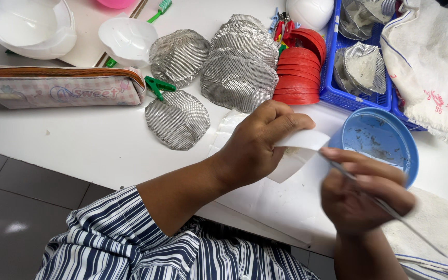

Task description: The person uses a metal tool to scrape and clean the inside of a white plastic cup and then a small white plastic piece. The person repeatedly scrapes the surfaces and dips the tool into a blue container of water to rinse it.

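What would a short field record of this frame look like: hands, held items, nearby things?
left hand: grips a white curved piece
right hand: holds a thin metal tool, blurred
beside hands: blue bowl with dark specks
table: metal mesh cups, red lids, blue basket, pencil case, white towel
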